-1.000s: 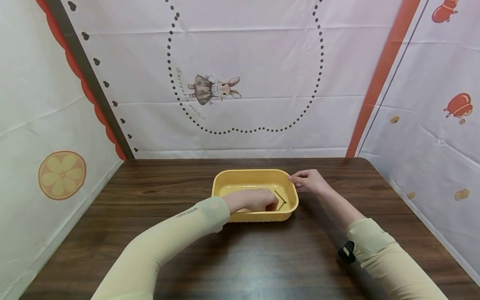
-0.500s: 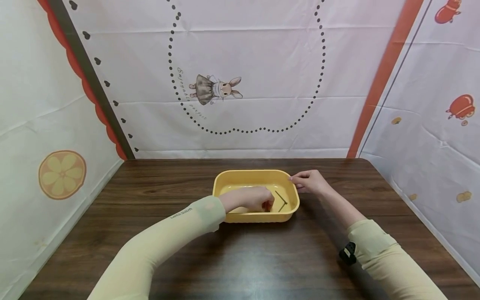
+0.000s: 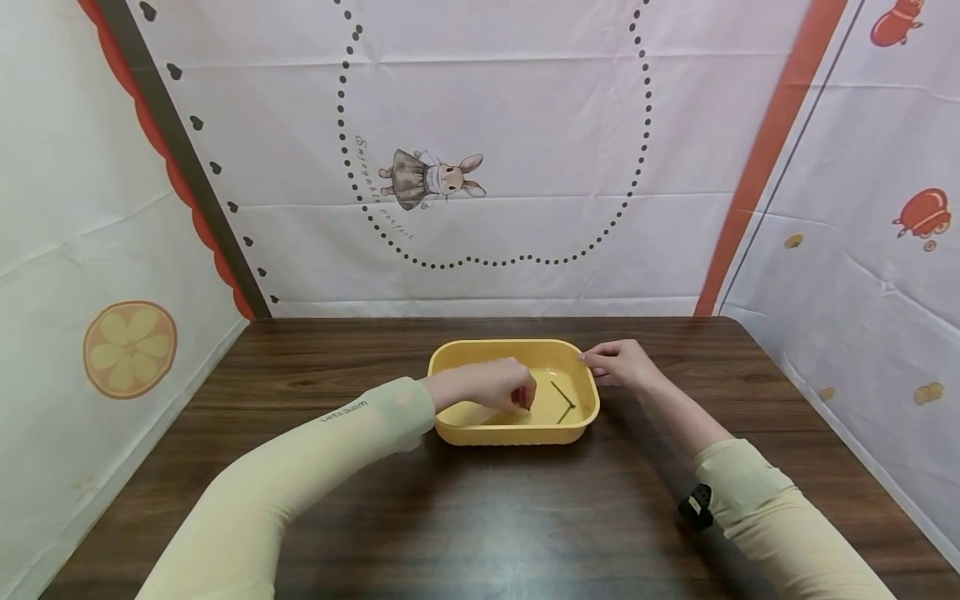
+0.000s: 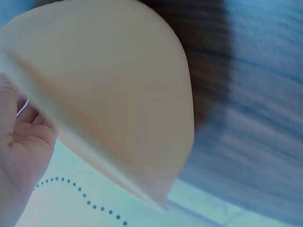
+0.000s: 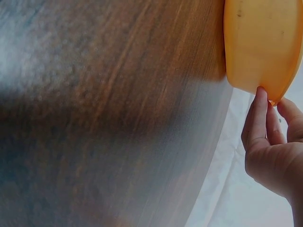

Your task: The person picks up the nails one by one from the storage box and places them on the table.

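A yellow plastic basin (image 3: pixel 517 437) with rounded corners stands upright on the table. Inside it, toward the right end, lies a thin dark-green V shape (image 3: pixel 572 406); whether it is one bent stick or two meeting ends I cannot tell. My left hand (image 3: pixel 501 385) reaches over the basin's left side, fingers curled downward inside it. Its fingertips are mostly hidden, so anything held there cannot be made out. With thumb and fingers, my right hand (image 3: pixel 621 363) pinches the basin's far right rim; the right wrist view shows this right hand (image 5: pixel 277 151) at the yellow basin (image 5: pixel 260 42).
The dark wood-grain table (image 3: pixel 480 533) spreads around the basin. White printed cloth (image 3: pixel 480 117) hangs along the back and both sides. A black band (image 3: pixel 696 507) sits on the right forearm's sleeve.
My left hand has moved left inside the basin, away from the dark-green V shape, which now shows more fully. The right hand keeps its pinch on the rim.
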Demonstrator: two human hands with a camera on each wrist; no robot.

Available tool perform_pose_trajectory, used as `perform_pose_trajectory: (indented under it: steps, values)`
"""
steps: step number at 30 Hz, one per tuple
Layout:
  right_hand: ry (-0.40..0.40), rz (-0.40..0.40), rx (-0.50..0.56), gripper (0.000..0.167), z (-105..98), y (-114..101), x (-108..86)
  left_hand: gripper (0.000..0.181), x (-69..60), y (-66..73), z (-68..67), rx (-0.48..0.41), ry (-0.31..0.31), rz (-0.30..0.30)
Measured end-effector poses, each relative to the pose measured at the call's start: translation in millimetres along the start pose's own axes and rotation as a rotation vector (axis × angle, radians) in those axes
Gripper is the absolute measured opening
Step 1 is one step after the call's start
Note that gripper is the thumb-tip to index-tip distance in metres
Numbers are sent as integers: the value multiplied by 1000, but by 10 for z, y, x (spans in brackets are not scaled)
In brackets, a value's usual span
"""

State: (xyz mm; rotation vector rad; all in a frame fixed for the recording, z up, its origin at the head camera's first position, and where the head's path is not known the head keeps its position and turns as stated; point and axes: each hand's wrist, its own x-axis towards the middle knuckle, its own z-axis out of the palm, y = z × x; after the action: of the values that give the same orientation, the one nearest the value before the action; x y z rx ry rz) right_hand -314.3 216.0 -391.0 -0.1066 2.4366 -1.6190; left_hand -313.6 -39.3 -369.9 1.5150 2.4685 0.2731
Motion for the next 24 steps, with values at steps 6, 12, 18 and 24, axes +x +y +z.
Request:
perform_pose_trajectory:
  steps: [6,12,18,24]
  values:
    - [-5,-2,12,41,-1,-13,-17,16,-90,-74,-187,22,19,-53]
    - [2,2,-1,41,-2,-10,-8,20,-212,-154,-369,49,73,-105]
    - [6,8,6,38,6,3,8,21,-359,-274,-504,61,178,-106]
    - [1,2,9,37,-9,4,4,19,-563,-407,-685,40,251,-149]
